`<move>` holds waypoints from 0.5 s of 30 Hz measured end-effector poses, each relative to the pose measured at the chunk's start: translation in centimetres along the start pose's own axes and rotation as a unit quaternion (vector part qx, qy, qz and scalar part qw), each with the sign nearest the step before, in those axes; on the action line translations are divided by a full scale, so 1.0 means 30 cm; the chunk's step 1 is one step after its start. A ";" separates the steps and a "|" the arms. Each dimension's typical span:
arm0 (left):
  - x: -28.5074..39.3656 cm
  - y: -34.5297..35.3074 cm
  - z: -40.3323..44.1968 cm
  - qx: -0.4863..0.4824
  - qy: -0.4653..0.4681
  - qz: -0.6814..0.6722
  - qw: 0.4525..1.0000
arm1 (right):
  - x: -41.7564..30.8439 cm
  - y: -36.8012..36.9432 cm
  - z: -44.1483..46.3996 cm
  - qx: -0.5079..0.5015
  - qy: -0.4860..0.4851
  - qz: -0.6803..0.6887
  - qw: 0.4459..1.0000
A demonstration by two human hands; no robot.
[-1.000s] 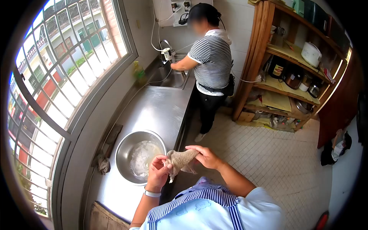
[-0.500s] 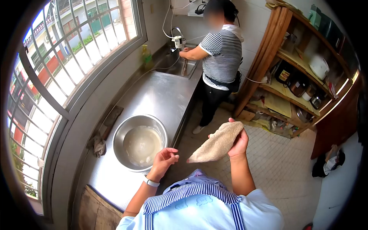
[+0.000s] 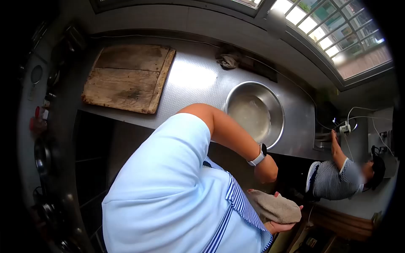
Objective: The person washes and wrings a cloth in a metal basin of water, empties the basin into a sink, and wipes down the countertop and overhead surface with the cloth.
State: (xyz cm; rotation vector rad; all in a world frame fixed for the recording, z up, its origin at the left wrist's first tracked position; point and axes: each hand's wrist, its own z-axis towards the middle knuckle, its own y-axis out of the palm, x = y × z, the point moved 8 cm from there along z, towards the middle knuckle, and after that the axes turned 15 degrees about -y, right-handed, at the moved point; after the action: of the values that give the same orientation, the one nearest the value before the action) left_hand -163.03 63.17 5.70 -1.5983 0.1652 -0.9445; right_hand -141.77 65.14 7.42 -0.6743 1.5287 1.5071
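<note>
Metal bowl: sits upright on the steel counter, close to the front edge, perhaps so that both hands can get to it without a long reach. Cloudy liquid lies in the bottom, and the high wall likely keeps splashes in.
Beige piece: below and a little right of the bowl in this view, apart from it and out past the counter's edge. Its surface looks rough; whether it is cloth or food I cannot tell.
Right hand: beneath the beige piece, fingers curled round it with tips showing at its edges, probably because something so soft needs bearing from below.
Left hand: between the bowl and the beige piece, bent down at the wrist. The fingers are turned away, so I cannot tell whether they are apart or together, or whether they touch the piece.
Watch: on the left wrist, just beside the bowl's rim and outside it, which should keep it out of the liquid.
Wooden board: flat on the counter, left of the bowl and well apart, which seems to leave working room between them.
Rag: crumpled above and left of the bowl, at the counter's wall side, presumably out of the way.
Co-worker: well right of the bowl, one arm stretched towards the sink; the finger positions there are too small to read.
</note>
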 end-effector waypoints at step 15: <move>-0.399 -0.178 -0.493 0.216 -0.322 -0.404 0.828 | 0.290 0.600 0.003 -0.229 0.185 0.063 0.954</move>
State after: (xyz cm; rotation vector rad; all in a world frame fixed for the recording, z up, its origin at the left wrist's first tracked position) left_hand -182.52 60.37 4.08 -1.4531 -1.2065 -0.8974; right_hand -161.29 69.09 9.13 -1.2017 1.5195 1.9418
